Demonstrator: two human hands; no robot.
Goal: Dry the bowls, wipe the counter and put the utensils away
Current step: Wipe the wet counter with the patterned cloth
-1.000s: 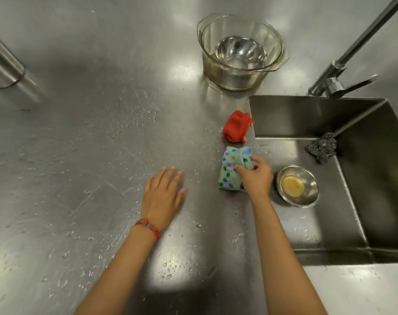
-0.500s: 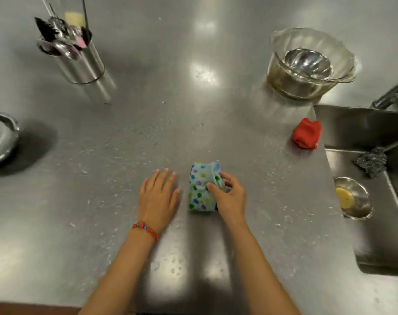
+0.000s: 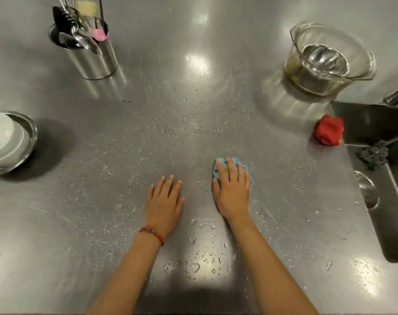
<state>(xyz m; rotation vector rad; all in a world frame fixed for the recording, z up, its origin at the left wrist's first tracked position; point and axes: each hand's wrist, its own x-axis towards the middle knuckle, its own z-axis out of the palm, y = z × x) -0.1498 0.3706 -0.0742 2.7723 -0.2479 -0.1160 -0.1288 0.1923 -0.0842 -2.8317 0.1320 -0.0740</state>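
My right hand (image 3: 233, 189) lies flat with straight fingers on a light-blue dotted cloth (image 3: 219, 163), pressing it onto the wet steel counter (image 3: 193, 123). Only the cloth's edges show around the fingers. My left hand (image 3: 165, 202), with a red bead bracelet at the wrist, rests flat on the counter beside it. A glass bowl (image 3: 361, 62) with a steel bowl (image 3: 323, 59) nested inside stands at the back right. A steel holder (image 3: 95, 61) at the back left is filled with utensils (image 3: 77, 30). Water drops dot the counter.
A crumpled red cloth (image 3: 328, 130) lies by the sink (image 3: 375, 119) on the right. In the sink are a steel scourer (image 3: 374, 153) and a small steel bowl (image 3: 366, 189). A steel bowl (image 3: 28, 137) with a white bowl (image 3: 0, 130) in it stands at the left edge.
My right hand dragged the dotted cloth from the sink edge toward the counter's middle, then shifted from pinching its side to lying flat on top. My left hand stayed flat.
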